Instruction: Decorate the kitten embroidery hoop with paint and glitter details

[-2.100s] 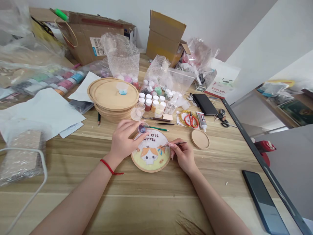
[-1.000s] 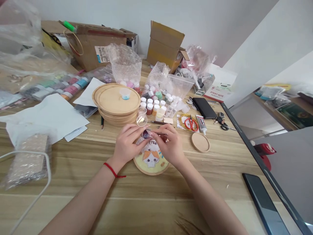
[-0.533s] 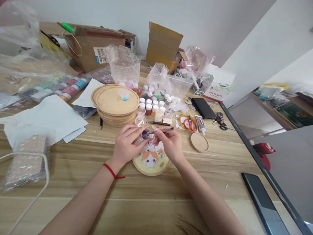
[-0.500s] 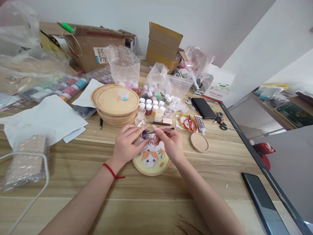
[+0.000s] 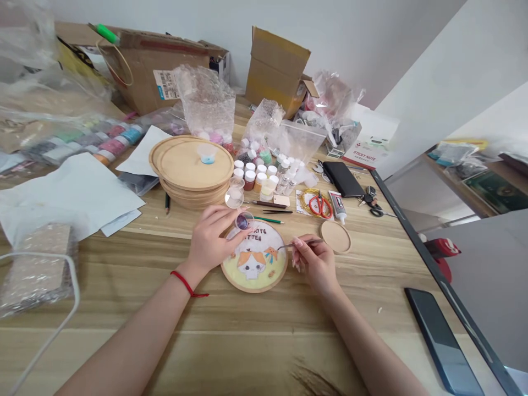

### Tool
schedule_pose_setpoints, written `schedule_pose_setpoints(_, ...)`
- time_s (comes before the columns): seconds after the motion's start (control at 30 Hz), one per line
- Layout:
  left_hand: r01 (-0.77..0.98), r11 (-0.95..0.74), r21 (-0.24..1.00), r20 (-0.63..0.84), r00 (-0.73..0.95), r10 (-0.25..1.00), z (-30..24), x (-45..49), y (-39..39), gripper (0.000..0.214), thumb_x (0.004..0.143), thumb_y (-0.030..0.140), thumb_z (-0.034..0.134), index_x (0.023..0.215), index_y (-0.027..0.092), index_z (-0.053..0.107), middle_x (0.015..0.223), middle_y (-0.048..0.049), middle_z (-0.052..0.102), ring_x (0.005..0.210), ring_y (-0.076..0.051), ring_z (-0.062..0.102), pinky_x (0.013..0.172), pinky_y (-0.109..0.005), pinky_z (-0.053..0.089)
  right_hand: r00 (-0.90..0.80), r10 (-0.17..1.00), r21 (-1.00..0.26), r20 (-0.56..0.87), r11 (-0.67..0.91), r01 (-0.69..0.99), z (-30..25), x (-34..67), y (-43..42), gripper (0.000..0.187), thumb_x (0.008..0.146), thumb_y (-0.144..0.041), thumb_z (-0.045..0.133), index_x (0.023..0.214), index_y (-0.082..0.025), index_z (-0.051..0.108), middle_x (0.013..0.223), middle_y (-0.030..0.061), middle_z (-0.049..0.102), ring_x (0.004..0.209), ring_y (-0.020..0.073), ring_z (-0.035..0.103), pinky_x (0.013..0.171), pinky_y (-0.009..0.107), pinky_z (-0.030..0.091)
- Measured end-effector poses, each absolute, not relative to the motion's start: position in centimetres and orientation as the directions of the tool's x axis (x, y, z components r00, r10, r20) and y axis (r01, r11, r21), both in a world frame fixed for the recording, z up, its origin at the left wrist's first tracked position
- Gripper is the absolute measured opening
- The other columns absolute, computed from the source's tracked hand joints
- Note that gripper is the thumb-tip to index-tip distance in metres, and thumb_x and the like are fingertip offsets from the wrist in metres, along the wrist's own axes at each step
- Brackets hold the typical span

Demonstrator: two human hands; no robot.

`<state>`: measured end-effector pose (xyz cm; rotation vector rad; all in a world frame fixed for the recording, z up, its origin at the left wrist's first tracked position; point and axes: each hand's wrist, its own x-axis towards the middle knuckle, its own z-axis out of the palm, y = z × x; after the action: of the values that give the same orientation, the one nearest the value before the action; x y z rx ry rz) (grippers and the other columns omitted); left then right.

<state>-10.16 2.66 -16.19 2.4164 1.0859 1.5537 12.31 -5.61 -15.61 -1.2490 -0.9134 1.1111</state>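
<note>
My left hand (image 5: pixel 212 237), with a red cord at its wrist, has its fingers closed around a small clear cup (image 5: pixel 243 221) with dark purple contents. The cup is at the upper left edge of a round wooden-rimmed picture (image 5: pixel 252 285) showing an orange-and-white kitten and lettering. In my right hand (image 5: pixel 315 261) a slim, dark stick-like tool (image 5: pixel 286 246) is pinched between thumb and fingers; its exact kind is unclear. The tool's tip is by the orange and blue figure at the picture's right side. I cannot tell whether it touches the surface.
Behind the picture lie a green pencil (image 5: pixel 269 220), black tweezers (image 5: pixel 278 212) and several white-lidded jars (image 5: pixel 249 179). Stacked round wooden trays (image 5: pixel 181 165) stand at left. Red-handled snips (image 5: pixel 319 206), a glue tube (image 5: pixel 338 206), a small wooden disc (image 5: pixel 336 236) and a phone (image 5: pixel 443 335) are at right.
My right hand has moved right and toward me, taking the tool from the cup to the picture's right side. My left hand stays with the cup. The view has shifted slightly.
</note>
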Motion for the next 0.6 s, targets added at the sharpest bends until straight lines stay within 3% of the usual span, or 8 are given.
schedule_pose_setpoints(0.27,0.519,-0.743,0.422,0.772,0.224,0.595,-16.08,-10.25,2.65,0.034,0.078,0.029,0.076,0.110,0.020,0.071,0.095,-0.0058,0.076,0.085,-0.020,0.065,0.083,-0.036,0.053,0.251,0.965,-0.997,-0.072,-0.063,-0.047,-16.40,11.77,-5.40,0.036,0.073,-0.049,0.076,0.069,-0.017,0.062,0.047,-0.0027,0.057,0.038,0.0091,0.047,0.036,0.021,0.037)
schedule_pose_setpoints(0.6,0.519,-0.732,0.441,0.758,0.222,0.614,-16.07,-10.26,2.68,0.033,0.078,0.030,0.076,0.109,0.021,0.071,0.094,-0.0053,0.076,0.085,-0.020,0.065,0.083,-0.035,0.052,0.231,0.972,-0.999,-0.039,-0.043,0.013,-16.77,11.59,-5.54,0.032,0.078,-0.048,0.072,0.072,-0.018,0.062,0.048,-0.0041,0.056,0.038,0.0092,0.047,0.035,0.021,0.038)
